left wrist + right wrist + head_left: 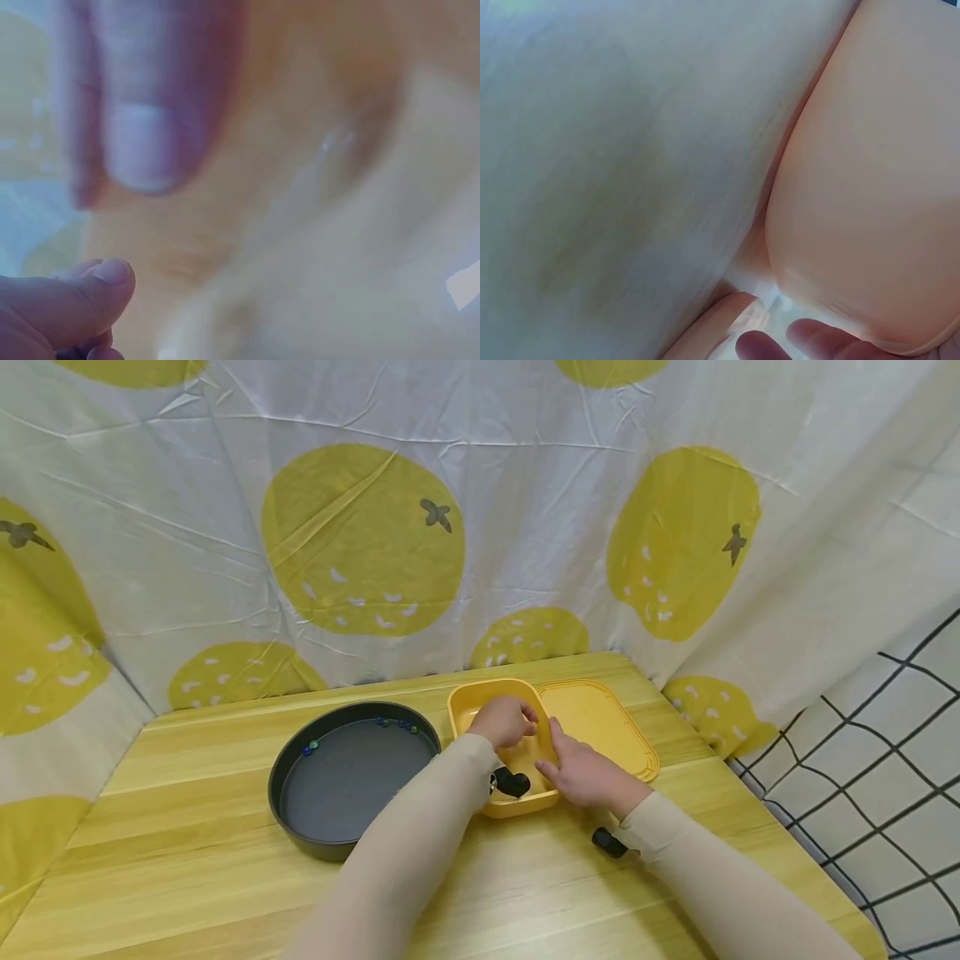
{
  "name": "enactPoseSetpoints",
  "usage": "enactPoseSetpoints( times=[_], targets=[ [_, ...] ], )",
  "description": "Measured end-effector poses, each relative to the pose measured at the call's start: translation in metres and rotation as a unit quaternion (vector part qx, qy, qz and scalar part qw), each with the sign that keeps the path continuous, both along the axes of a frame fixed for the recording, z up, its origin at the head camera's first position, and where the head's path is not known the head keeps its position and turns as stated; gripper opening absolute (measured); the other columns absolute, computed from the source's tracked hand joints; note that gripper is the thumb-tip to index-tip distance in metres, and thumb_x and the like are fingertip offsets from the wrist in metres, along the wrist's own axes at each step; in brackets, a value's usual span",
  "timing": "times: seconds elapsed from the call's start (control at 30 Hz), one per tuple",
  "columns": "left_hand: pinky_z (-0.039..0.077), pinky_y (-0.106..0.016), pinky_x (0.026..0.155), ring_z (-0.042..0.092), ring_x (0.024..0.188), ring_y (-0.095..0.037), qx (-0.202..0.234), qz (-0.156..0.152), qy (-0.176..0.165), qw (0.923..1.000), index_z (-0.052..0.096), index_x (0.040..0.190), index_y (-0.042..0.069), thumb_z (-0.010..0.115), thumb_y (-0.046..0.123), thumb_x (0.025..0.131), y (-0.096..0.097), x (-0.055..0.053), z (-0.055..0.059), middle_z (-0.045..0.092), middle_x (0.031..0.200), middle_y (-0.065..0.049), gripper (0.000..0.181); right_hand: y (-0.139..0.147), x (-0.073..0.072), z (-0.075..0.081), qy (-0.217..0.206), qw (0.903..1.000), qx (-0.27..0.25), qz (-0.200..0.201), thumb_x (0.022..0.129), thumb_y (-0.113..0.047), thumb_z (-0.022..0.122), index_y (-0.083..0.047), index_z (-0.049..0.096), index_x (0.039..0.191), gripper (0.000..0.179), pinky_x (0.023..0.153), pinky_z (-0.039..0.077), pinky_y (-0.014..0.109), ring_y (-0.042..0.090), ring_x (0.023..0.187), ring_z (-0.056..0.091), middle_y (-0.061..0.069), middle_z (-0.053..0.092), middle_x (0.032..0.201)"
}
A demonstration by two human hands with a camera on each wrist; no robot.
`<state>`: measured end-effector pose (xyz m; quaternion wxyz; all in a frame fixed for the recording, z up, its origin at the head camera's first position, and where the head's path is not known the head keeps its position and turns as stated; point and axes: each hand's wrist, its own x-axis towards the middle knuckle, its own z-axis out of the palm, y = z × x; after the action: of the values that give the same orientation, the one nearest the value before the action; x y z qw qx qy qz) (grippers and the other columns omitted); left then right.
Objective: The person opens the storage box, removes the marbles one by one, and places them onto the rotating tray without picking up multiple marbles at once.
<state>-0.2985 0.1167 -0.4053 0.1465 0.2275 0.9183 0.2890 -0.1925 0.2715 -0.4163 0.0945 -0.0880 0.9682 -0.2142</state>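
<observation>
My left hand (506, 720) reaches into a yellow plastic container (487, 810) with its fingers curled. In the left wrist view, its thumb (101, 292) bends against the fingers; I cannot tell whether something small is between them. My right hand (588, 774) holds the container's right wall, the thumb over the inside and the other fingers outside. Two of those fingers (817, 341) show below the outer wall (870, 187) in the right wrist view. A large blurred digit (150, 142) fills the top of the left wrist view.
Left of the container stands a round dark grey pan (352, 777) with several small blue and green marbles (309, 748) along its inner edge. The flat yellow lid (592, 718) lies right of the container. Behind the wooden table (187, 860) hangs a fruit-print curtain (525, 527); black wire mesh (862, 777) borders the right.
</observation>
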Motion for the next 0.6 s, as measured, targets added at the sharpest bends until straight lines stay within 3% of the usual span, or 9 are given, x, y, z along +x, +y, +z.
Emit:
enactPoseSetpoints(
  times=[0.33, 0.6],
  targets=[
    [0.055, -0.033, 0.085, 0.064, 0.093, -0.016, 0.043, -0.032, 0.006, 0.9985, 0.078, 0.124, 0.017, 0.071, 0.027, 0.102, -0.029, 0.012, 0.036, 0.071, 0.108, 0.002, 0.025, 0.000, -0.001, 0.000, -0.009, 1.0000, 0.003, -0.001, 0.113, -0.034, 0.046, 0.013, -0.004, 0.163, 0.085, 0.125, 0.030, 0.061, 0.048, 0.155, 0.032, 0.036, 0.019, 0.169],
    [0.053, -0.035, 0.083, 0.062, 0.093, -0.019, 0.047, -0.024, 0.042, 0.9977, 0.078, 0.121, 0.018, 0.072, 0.031, 0.102, -0.073, 0.010, 0.046, 0.069, 0.105, 0.000, 0.024, -0.001, -0.001, 0.001, -0.017, 0.9998, -0.006, 0.001, 0.114, -0.033, 0.044, 0.012, -0.006, 0.163, 0.083, 0.127, 0.026, 0.062, 0.049, 0.156, 0.027, 0.034, 0.015, 0.170]
  ],
)
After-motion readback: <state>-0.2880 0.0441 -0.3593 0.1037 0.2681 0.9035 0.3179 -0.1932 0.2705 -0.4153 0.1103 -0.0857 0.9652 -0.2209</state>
